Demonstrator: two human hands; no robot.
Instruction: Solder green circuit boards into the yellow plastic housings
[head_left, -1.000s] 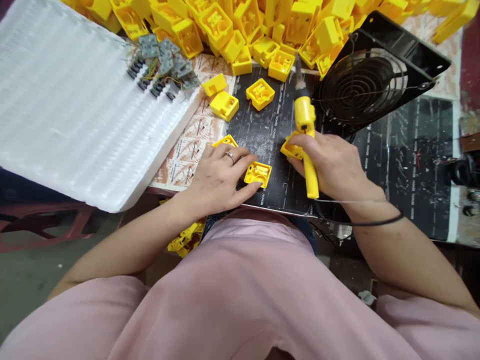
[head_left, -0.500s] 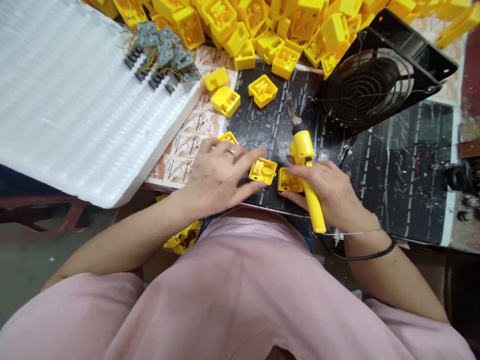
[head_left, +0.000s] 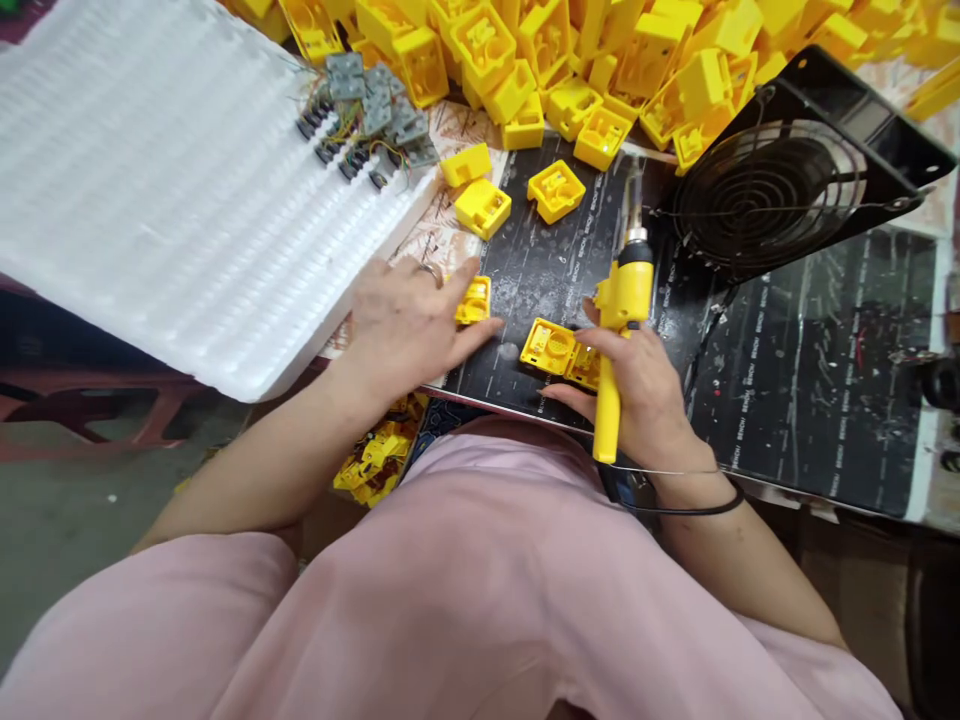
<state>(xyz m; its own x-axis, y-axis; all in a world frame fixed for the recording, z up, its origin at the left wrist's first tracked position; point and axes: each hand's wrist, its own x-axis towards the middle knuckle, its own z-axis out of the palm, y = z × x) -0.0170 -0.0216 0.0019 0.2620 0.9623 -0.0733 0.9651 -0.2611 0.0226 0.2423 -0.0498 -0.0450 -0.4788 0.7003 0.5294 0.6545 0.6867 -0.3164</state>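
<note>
My right hand (head_left: 641,385) is closed around a yellow soldering iron (head_left: 628,290), its metal tip pointing away from me. The right thumb and fingers also reach around a small open yellow plastic housing (head_left: 585,368), partly hidden by the hand. Against its left side sits another yellow housing (head_left: 547,345), with a round grille inside. My left hand (head_left: 409,325), wearing a ring, rests at the table's front with a third yellow housing (head_left: 474,300) between thumb and forefinger; the fingers cover part of it.
Several loose yellow housings (head_left: 556,190) lie farther back, before a large pile (head_left: 637,50). A black fan (head_left: 765,190) stands at the right. On the left, a white foam tray (head_left: 187,200) carries grey boards with wires (head_left: 371,105). A dark cable trails by my right wrist.
My left hand has left the middle housing and moved left to the other one. The middle housing now sits against the one at my right hand. The iron points straighter away.
</note>
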